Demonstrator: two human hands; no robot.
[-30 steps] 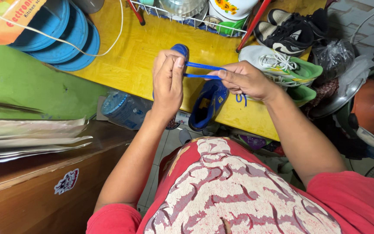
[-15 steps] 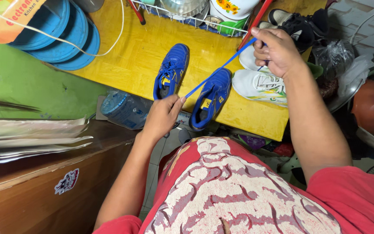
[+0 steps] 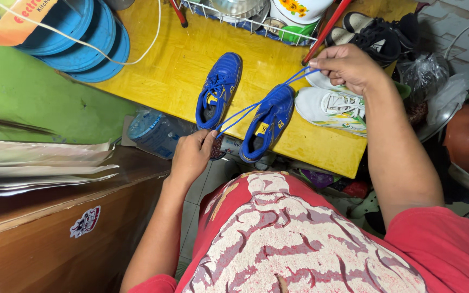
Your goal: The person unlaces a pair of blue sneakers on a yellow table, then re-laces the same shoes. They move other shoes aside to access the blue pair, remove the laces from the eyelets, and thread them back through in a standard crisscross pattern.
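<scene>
A blue shoelace (image 3: 256, 104) is stretched doubled between my two hands. My left hand (image 3: 192, 154) pinches its lower end near the front edge of the yellow table (image 3: 164, 70). Up at the right, my right hand (image 3: 348, 66) pinches the other end. Under the lace lie two blue shoes: one (image 3: 219, 89) with its lace in, and one (image 3: 268, 123) beside it, toe toward me.
White-and-green sneakers (image 3: 332, 108) and black sneakers (image 3: 378, 38) lie right of the blue pair. A wire dish rack (image 3: 234, 19) stands at the back, blue plates (image 3: 77, 40) at the left. A water bottle (image 3: 156, 133) and a wooden cabinet (image 3: 55, 228) are below left.
My hands were close together above the shoes, then drew apart. My left hand went down to the table edge, my right up and right; the lace now runs doubled.
</scene>
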